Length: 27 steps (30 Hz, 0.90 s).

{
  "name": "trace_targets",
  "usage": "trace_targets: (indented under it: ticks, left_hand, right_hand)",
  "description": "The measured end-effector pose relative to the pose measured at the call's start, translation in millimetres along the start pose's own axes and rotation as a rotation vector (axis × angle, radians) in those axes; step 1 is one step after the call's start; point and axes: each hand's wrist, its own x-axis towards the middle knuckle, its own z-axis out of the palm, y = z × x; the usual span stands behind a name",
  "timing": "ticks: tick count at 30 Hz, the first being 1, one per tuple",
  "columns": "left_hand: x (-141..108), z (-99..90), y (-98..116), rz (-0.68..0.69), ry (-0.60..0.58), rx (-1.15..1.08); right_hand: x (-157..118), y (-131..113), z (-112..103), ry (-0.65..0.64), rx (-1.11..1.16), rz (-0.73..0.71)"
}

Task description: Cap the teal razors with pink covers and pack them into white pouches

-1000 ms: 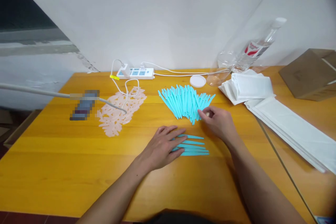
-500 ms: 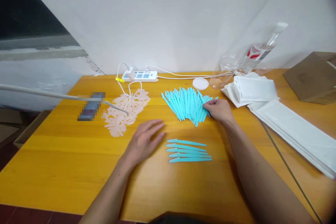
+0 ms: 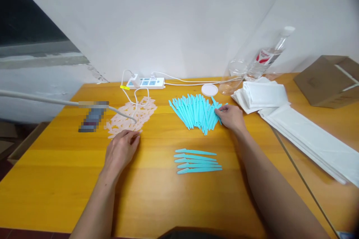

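Note:
My right hand pinches a turquoise stick shaped like an eyebrow razor at the right side of a fanned pile of eyebrow razors. My left hand is at the near edge of a spread of small, flat pale pink pieces. Its thumb and index finger come together at one pink piece, partly hidden by the fingers. Between my forearms, several more eyebrow razors lie side by side in a loose row, their wider ends to the left.
A white power strip with cables stands by the wall; a thicker cable crosses the pink pieces. A blurred-out phone-like object lies left. A round lid, clear tub, bottle, white packets and cardboard box are behind and right.
My left hand has moved left from beside the razor row to the pink pieces, and its spread fingers have closed. My right hand stays at the razor pile. The view has shifted slightly.

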Motion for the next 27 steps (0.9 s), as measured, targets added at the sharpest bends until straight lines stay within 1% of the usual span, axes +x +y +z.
trace_targets:
  ticks: [3,6,8,10,12,14,16,17,18,19,22,24,27]
  left_hand:
    - [-0.4,0.4,0.4,-0.016,-0.003,-0.047]
    - [1.1,0.7,-2.5,-0.017,-0.008,-0.051]
    - [1.9,0.8,-4.4,-0.006,-0.02,-0.044]
    - [2.3,0.9,-4.9,0.011,-0.042,-0.064]
    - [2.6,1.2,-3.9,0.035,-0.077,-0.125]
    - [3.1,2.0,-1.8,0.059,-0.126,-0.199]
    - [4.1,2.5,1.0,0.077,-0.182,-0.254]
    - [4.6,2.4,2.7,0.083,-0.209,-0.268]
    - [5.2,1.8,4.9,0.094,-0.228,-0.273]
    - [5.9,0.7,7.8,0.11,-0.239,-0.274]
    - [8.9,-5.2,22.9,0.16,-0.228,-0.334]
    - [12.9,-8.7,39.1,0.175,-0.245,-0.464]
    - [21.3,-7.2,66.4,0.153,-0.329,-0.752]
  right_hand:
    - [1.9,-0.5,-1.8,-0.025,0.031,0.004]
    - [-1.9,-1.7,-10.1,-0.055,0.097,0.005]
    - [-11.0,-3.9,-20.5,-0.089,0.198,-0.036]
    - [-25.9,-6.9,-31.7,-0.168,0.354,-0.125]
    - [-44.5,-10.0,-38.8,-0.328,0.495,-0.217]
    - [-63.2,-12.0,-38.3,-0.554,0.566,-0.262]
    - [-78.4,-12.3,-30.2,-0.759,0.565,-0.283]
    - [-84.0,-11.9,-24.5,-0.824,0.55,-0.294]
    - [-88.2,-11.2,-18.6,-0.862,0.535,-0.308]
    - [-91.1,-10.3,-13.0,-0.876,0.525,-0.324]
    - [-94.5,-8.1,-1.9,-0.856,0.531,-0.365]
    - [-94.9,-7.4,0.6,-0.829,0.546,-0.368]
    - [-95.4,-6.3,2.1,-0.783,0.575,-0.331]
